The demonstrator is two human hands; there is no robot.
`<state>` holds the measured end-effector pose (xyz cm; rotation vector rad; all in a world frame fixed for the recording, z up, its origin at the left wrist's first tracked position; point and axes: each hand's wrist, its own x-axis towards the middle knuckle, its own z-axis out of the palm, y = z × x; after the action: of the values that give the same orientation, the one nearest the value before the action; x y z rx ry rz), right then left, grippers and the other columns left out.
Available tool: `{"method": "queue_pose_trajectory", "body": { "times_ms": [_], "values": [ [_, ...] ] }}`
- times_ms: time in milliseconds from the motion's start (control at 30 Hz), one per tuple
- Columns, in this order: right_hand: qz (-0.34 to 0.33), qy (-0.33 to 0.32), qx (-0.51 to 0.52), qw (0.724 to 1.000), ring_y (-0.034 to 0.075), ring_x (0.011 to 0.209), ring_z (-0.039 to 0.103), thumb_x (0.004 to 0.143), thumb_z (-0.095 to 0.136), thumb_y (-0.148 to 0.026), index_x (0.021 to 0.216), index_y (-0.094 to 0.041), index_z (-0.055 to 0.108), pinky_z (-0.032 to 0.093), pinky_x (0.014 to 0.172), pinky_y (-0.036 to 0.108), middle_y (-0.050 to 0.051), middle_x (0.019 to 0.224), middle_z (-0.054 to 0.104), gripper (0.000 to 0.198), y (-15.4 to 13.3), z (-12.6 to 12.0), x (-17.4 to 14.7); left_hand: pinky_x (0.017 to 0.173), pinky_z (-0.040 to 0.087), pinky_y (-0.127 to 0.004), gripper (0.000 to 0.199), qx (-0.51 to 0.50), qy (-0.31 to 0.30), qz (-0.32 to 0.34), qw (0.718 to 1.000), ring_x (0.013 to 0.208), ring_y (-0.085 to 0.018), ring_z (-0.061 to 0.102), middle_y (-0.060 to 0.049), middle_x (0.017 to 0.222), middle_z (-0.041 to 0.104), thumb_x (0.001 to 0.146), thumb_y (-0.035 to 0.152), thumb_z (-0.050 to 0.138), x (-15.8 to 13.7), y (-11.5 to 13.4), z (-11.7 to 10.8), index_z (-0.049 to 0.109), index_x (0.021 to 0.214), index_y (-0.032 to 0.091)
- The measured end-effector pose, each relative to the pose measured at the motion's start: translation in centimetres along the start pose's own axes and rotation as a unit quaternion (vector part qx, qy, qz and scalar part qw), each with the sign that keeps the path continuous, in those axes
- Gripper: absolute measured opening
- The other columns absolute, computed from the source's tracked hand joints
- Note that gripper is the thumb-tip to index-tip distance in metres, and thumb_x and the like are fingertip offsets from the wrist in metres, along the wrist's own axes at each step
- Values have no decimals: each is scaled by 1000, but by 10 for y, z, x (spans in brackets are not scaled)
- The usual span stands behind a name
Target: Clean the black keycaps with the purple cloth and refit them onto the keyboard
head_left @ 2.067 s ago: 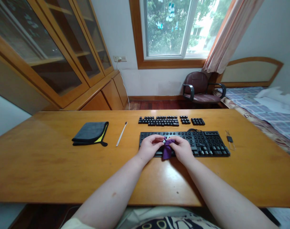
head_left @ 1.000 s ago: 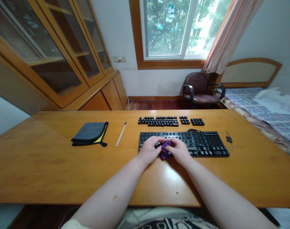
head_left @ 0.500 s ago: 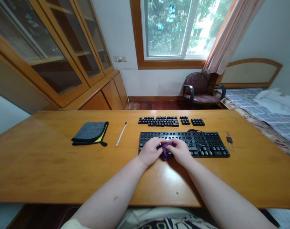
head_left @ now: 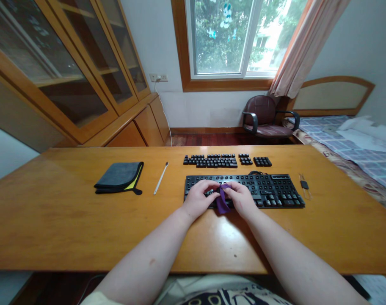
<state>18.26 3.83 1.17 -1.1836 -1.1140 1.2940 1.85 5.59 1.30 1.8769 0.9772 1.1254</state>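
A black keyboard (head_left: 277,190) lies in front of me, with many of its keycaps off and some still on along the lower right. Over its left-middle part, my right hand (head_left: 242,198) pinches a small purple cloth (head_left: 223,204), whose loose end hangs toward the near edge. My left hand (head_left: 197,199) is closed, thumb and fingertips meeting against the cloth from the left. Whatever small thing those left fingers may hold is hidden. Behind the keyboard, loose black keycaps (head_left: 216,161) lie in rows and grouped blocks.
A folded grey cloth with yellow lining (head_left: 118,176) lies on the left of the wooden desk (head_left: 69,228). Right of it is a thin white brush (head_left: 161,178). A wire keycap puller (head_left: 304,185) lies past the keyboard's right end. A chair (head_left: 266,116) stands beyond the desk.
The purple cloth, bunched between the fingers before, now hangs down longer. Fingers of both hands have shifted slightly around it. The keyboard and other items stay in place.
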Motion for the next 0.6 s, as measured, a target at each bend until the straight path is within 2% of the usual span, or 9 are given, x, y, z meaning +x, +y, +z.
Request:
{"method": "queue_pose_trajectory", "body": {
  "times_ms": [200,433,600],
  "values": [
    [-11,21,-10,1000,16,63,59,65,67,-35,75,-17,64,51,63,29,2,69,65,21,0,1,0,85,52,-34,20,-51,25,-25,998,87,-17,64,-6,94,66,75,21,63,3,-3,-1,64,95,18],
    [-28,32,-56,997,15,63,59,63,67,-28,73,-16,64,49,62,28,2,68,65,16,-6,3,-2,87,50,-35,23,-13,21,-6,1000,91,-18,62,-5,96,66,71,23,68,3,-2,-2,66,94,20],
    [-27,9,-62,998,15,59,58,65,65,-29,75,-17,65,49,59,28,1,66,65,16,-8,5,-5,82,51,-32,20,26,27,-9,999,84,-16,62,-3,90,67,72,23,67,5,-1,-5,68,92,22]
  ]
}}
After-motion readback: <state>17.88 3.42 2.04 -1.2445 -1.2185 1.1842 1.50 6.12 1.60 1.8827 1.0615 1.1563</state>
